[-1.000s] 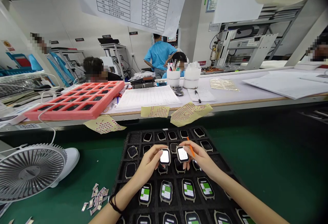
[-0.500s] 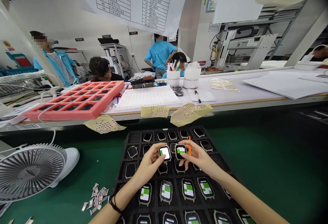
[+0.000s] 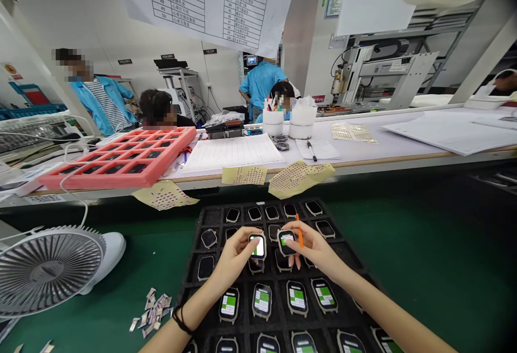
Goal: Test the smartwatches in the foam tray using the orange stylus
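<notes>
My left hand grips a smartwatch with a mostly white lit screen, the thumb resting on its face. In my right hand is a second smartwatch, its screen showing green and white blocks. A thin orange stick is also tucked between the right fingers. Both hands are over a black foam tray holding several watch bodies in its compartments. Those in the near rows, like one watch, have lit green and white screens; the far ones, like another watch, are dark.
Left of the tray stand a white fan and a pile of small wrapped pieces on the green mat. Yellow sticker sheets hang off the shelf edge, beside a pink foam tray. Several people in blue work beyond.
The left watch has shifted slightly down and left, and its thumb has moved up the screen. The right watch has tilted a little. In the background, two people have moved.
</notes>
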A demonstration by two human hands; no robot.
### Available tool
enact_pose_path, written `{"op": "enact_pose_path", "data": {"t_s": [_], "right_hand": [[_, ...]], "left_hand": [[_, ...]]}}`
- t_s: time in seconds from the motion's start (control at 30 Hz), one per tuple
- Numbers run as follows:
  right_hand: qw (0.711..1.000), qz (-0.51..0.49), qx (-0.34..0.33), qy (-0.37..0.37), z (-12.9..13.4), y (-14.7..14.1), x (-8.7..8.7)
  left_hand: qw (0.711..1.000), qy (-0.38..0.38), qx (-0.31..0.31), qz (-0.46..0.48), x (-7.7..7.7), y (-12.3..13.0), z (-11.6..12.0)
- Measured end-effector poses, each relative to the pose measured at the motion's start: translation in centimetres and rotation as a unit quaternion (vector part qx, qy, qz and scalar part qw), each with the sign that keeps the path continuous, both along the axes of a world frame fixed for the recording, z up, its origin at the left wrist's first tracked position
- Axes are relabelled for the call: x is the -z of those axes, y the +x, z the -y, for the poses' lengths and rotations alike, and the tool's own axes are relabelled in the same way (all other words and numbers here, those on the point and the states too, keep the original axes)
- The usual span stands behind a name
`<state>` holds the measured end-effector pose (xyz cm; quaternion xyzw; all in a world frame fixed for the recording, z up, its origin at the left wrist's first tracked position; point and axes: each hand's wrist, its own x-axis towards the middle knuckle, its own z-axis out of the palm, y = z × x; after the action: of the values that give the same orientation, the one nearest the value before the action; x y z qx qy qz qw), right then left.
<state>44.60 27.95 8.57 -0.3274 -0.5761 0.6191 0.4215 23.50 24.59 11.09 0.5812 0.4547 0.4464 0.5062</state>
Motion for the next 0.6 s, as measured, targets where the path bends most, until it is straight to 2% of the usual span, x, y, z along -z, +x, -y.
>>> {"op": "enact_pose_path", "data": {"t_s": [0.17, 0.3, 0.6], "right_hand": [[1.0, 0.005, 0.009, -0.003, 0.05, 0.07, -0.59], [1.0, 0.011, 0.017, 0.001, -0.11, 0.11, -0.46], [0.998, 0.015, -0.063, 0.014, 0.43, 0.06, -0.81]], "left_hand": [[1.0, 0.017, 0.026, 0.003, 0.48, -0.14, -0.22], [1.0, 0.019, 0.013, -0.012, 0.51, -0.09, -0.29], [1.0, -0.008, -0.025, 0.006, 0.21, -0.34, -0.35]]}}
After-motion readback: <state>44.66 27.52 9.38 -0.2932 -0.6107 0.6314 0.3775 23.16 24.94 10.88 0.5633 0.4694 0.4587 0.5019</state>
